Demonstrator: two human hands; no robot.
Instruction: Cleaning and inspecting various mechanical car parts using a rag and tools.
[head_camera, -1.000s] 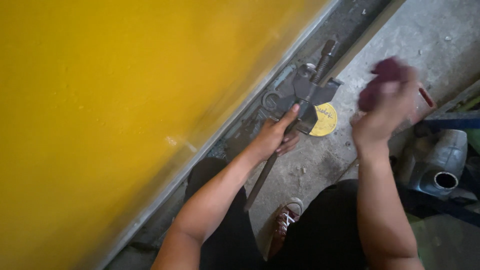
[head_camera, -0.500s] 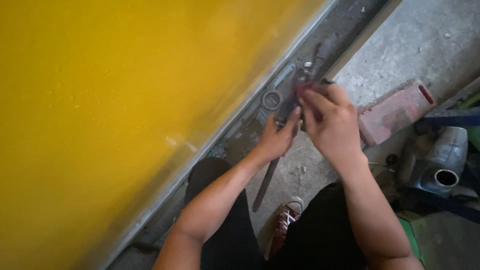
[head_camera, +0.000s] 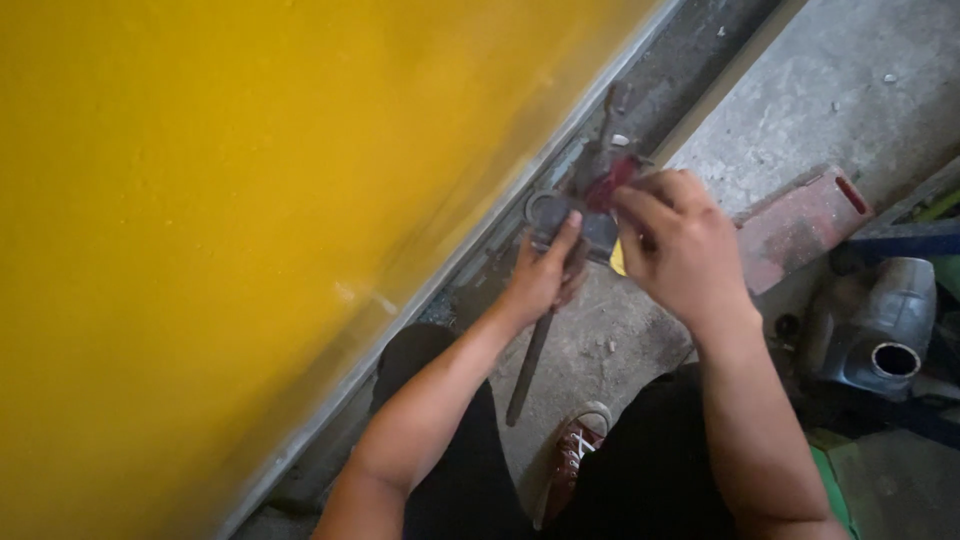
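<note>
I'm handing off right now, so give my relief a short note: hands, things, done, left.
Left hand: gripping the metal tool at the foot of the yellow panel, its long bar running back toward the knees.
Right hand: fingers pinching a red rag against the tool's top.
Nearby: brick on the floor at right, grey metal can beyond it, a yellow disc mostly hidden under the right hand.
Done: both hands are at the tool, rag on it.
Left: cannot tell how clean or set the tool is; blurred.
</note>
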